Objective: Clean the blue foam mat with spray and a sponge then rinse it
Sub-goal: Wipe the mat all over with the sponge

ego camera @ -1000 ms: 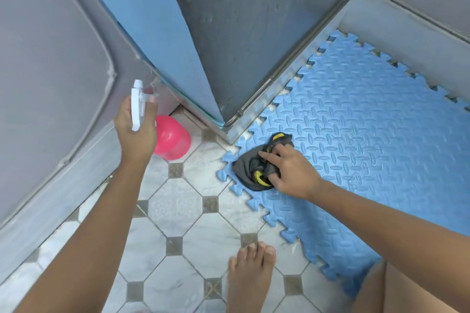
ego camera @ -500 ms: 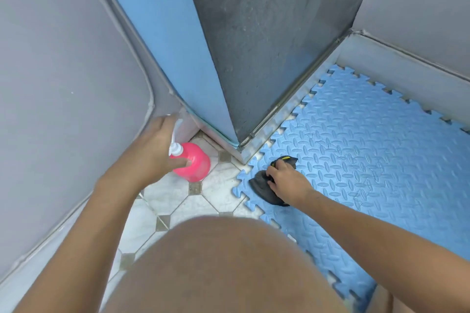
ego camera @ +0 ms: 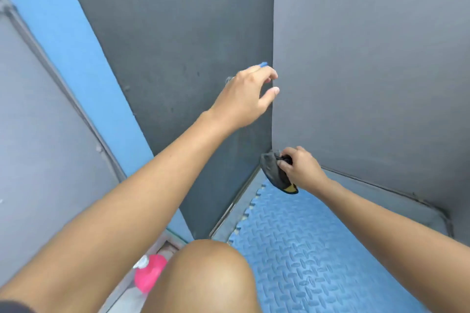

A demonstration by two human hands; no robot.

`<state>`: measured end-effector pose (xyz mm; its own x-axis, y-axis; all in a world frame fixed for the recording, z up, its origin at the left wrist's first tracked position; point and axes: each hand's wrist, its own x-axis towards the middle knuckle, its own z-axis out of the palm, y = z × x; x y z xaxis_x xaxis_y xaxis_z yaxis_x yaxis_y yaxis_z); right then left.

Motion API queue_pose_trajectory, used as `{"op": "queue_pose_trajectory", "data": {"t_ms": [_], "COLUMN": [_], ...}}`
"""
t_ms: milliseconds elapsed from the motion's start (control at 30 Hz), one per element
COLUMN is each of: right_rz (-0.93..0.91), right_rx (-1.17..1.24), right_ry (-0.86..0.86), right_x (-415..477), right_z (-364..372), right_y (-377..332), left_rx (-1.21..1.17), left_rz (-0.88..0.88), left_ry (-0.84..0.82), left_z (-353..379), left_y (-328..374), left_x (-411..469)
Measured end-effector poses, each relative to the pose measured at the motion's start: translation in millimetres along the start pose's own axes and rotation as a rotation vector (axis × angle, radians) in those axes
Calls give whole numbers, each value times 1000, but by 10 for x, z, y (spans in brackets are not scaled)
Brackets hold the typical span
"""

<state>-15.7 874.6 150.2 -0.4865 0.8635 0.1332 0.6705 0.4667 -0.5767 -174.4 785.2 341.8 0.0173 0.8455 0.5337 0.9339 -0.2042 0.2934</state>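
Reaching hand: in the head view, the left hand (ego camera: 244, 99) is raised toward a small blue-tipped fitting (ego camera: 263, 64) on the dark grey wall (ego camera: 190, 33), fingers (ego camera: 267, 77) spread and curled, gripping nothing. Judged purpose: to work a tap for the rinse step (the fitting is mostly hidden behind the hand, so its type cannot be confirmed).

Sponge hand: the right hand (ego camera: 300, 168) is closed around the dark grey sponge (ego camera: 273, 173), whose yellow side shows at the lower edge. It is held in the air at the wall corner, apart from the mat, probably to keep it ready for wetting or rinsing.

Task object: the blue foam mat (ego camera: 318, 249) lies flat on the floor at the lower right, its toothed edge beside the metal floor rail (ego camera: 235, 204).

Spray bottle: the pink spray bottle (ego camera: 150, 276) lies on the floor at the lower left, beside the knee (ego camera: 203, 274), untouched; spraying appears finished.

Change, half a second back: the left hand held the bottle by its neck near the floor; it has since let go and risen to the wall.

Change, sponge: it was pressed on the mat's near corner; it is now lifted clear.

Change, camera: the view has tilted upward (more wall, less tile).
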Motion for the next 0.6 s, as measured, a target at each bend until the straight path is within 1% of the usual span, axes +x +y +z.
{"op": "queue_pose_trajectory", "data": {"t_ms": [100,200,267,367,400,467,533,600], "right_rz": [77,91,92,96,99,107,124,145], "right_rx": [126,197,258,349,371,394,409,414], "right_ry": [136,215,212,157,155,168,170,160], "right_x": [199,357,477,641,690,775,831,853], "right_z": [-580,-944,-1064,-1128,-1132,-1116,-1083,-1050], "right_y": [-96,-177,-218,-228,-212,-164,-95,-34], "left_rx": [110,220,243,179,177,211,235,184], "left_rz": [-93,-320,-480,-663,-681,-637,-576,-518], "left_ry": [-68,-236,-356,-507,-542,-563,-530,-507], "left_z": [9,119,187,265,296,362,395,427], "left_y": [98,106,24,-131,-194,-307,-323,-356], "left_x": [557,944,1170,1392,1443,1529,1532,1513]}}
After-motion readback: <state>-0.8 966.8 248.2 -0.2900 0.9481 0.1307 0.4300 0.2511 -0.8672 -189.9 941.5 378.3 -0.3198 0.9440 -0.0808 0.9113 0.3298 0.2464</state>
